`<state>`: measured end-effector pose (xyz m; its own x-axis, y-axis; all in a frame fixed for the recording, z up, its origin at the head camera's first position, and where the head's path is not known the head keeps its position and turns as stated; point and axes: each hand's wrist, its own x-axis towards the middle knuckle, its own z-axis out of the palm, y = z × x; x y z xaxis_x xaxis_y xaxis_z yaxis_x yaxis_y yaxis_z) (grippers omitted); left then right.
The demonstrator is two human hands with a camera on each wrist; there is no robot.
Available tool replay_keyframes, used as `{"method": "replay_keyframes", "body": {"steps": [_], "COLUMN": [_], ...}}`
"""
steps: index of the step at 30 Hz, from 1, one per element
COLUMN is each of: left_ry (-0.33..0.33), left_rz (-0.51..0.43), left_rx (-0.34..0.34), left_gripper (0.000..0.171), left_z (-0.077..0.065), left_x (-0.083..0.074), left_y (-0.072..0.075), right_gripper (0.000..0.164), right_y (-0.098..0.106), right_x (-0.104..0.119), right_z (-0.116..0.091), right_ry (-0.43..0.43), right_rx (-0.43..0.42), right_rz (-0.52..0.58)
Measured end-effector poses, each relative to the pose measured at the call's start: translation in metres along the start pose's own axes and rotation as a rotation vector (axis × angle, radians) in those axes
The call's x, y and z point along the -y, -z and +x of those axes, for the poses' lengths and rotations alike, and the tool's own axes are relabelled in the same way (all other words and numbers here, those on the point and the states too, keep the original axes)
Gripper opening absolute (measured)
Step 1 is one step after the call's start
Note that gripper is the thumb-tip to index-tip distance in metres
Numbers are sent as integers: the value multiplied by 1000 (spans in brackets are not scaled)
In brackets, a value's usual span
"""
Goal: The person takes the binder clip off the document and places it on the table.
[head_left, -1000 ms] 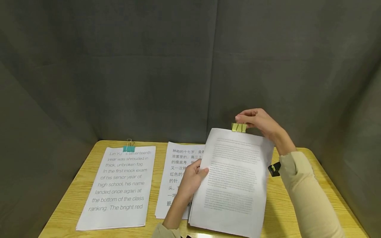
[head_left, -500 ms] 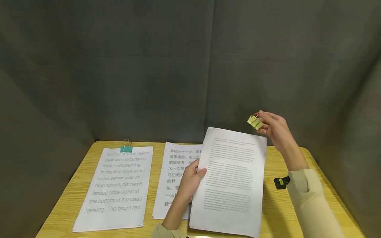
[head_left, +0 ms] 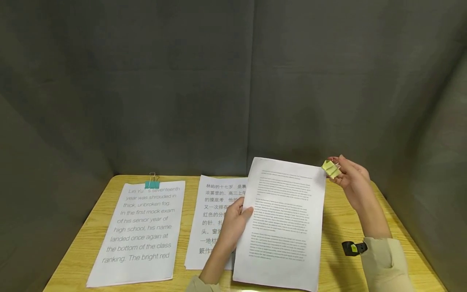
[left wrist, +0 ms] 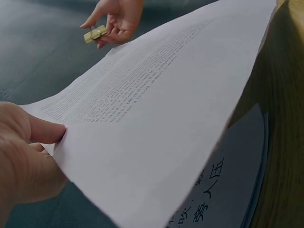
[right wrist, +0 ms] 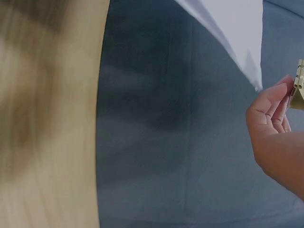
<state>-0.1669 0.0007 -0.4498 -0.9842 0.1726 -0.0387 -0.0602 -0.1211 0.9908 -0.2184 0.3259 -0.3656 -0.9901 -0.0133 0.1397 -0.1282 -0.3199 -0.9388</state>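
Observation:
My left hand (head_left: 233, 221) pinches the left edge of a stack of printed paper (head_left: 281, 227), thumb on the front face. The stack is tilted up above the table; in the left wrist view its sheet (left wrist: 156, 109) spreads away from the thumb. At the stack's upper right corner, my right hand (head_left: 355, 182) holds a yellow binder clip (head_left: 331, 168) by its wire handles. The clip appears next to that corner; whether they touch I cannot tell. In the right wrist view the clip (right wrist: 298, 90) is partly cut off by the frame edge.
On the wooden table (head_left: 95, 227), a stack of large-print English sheets (head_left: 136, 243) carries a teal binder clip (head_left: 152, 184) at its top. Sheets with Chinese print (head_left: 211, 227) lie in the middle, partly under the held stack. A dark grey curtain (head_left: 182, 101) hangs behind.
The yellow binder clip came off the top edge of the paper stack. My right hand carried it right and down to the upper right corner. My left hand kept its grip.

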Motion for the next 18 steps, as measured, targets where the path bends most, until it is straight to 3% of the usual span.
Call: {"method": "replay_keyframes", "body": {"steps": [18], "left_ry": [8], "left_rz": [-129], "left_rx": [-18], "left_gripper": [34], "left_z": [-2], "left_x": [4], "left_y": [-18], "right_gripper": [36], "right_y": [50], "right_x": [-41], "right_z": [-53], "right_ry": [-23], "right_rx": [-65], "right_rz": [100]}}
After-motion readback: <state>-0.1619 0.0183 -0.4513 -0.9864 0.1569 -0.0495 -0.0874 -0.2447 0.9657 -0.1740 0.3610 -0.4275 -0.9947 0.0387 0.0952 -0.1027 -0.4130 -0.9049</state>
